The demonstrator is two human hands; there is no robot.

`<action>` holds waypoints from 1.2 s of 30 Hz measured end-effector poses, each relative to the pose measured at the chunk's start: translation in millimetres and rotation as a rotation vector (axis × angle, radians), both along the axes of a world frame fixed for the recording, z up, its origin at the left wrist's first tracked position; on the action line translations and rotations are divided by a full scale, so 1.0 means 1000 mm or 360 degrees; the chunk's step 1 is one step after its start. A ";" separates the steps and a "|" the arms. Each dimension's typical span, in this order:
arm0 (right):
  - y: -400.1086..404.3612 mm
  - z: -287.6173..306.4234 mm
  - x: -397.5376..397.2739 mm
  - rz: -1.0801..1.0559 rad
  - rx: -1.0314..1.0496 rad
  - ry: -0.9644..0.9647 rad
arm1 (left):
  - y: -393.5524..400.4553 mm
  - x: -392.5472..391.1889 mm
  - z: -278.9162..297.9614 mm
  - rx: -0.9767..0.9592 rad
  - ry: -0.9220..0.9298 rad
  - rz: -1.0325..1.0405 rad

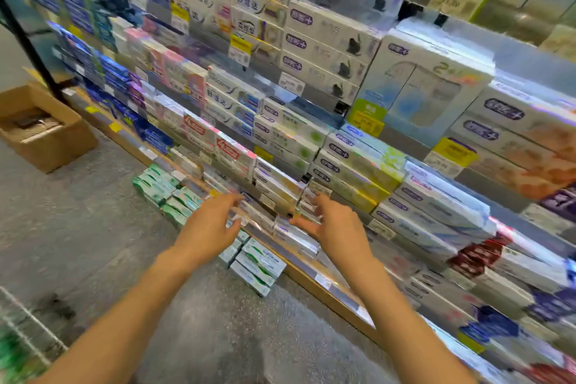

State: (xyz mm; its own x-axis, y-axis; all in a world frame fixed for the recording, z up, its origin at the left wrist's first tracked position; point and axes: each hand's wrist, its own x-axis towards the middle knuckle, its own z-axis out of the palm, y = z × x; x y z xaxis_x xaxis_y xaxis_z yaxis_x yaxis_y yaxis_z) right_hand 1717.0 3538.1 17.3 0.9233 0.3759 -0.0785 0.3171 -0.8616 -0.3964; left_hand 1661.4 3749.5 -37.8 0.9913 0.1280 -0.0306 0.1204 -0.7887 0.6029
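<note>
Carton is noted far left on the floor. Green boxes are stacked on the floor under the shelf rail. Left grip is held open with fingers spread, just short of the low shelf. Silver boxes lie on that shelf, between the grips. Right grip is also open, fingertips at the boxes; contact cannot be told because of blur.

Step judged: reach-in to take or square up the row. Next move: both grips to be closed evenly on the box ends.
</note>
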 end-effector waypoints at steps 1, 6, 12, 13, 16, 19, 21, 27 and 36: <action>-0.005 -0.007 0.008 -0.0009 -0.0009 0.0012 | -0.004 0.010 -0.004 0.0017 0.0045 -0.0034; -0.013 -0.046 0.043 -0.0092 -0.0034 0.0157 | -0.005 0.057 -0.042 0.0084 0.0222 -0.0112; -0.004 -0.129 0.102 -0.0152 -0.0169 0.0360 | 0.003 0.117 -0.126 0.0155 0.0443 -0.0325; 0.000 -0.150 0.114 -0.0134 -0.0184 0.0426 | 0.005 0.128 -0.146 0.0224 0.0534 -0.0376; 0.010 -0.217 0.146 -0.0099 -0.0258 0.0562 | 0.011 0.157 -0.211 0.0432 0.0695 -0.0506; 0.014 -0.296 0.168 -0.0072 -0.0296 0.0534 | 0.016 0.184 -0.281 0.0533 0.0759 -0.0584; 0.015 -0.350 0.178 -0.0096 -0.0285 0.0578 | 0.017 0.201 -0.331 0.0624 0.0824 -0.0663; 0.013 -0.522 0.194 -0.0078 -0.0210 0.0794 | 0.011 0.237 -0.499 0.0982 0.0841 -0.0867; 0.029 -0.753 0.220 0.0226 -0.0529 0.0516 | 0.007 0.274 -0.706 0.1234 0.0660 -0.1081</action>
State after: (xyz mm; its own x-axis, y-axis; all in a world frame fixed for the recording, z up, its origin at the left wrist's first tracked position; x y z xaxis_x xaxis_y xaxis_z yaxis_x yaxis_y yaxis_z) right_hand 1937.0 3567.1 -736.1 0.7726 0.4023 -0.4911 0.3466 -0.9154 -0.2047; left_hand 1935.1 3756.3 -743.5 0.7941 -0.3100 -0.5228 -0.4021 -0.9130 -0.0693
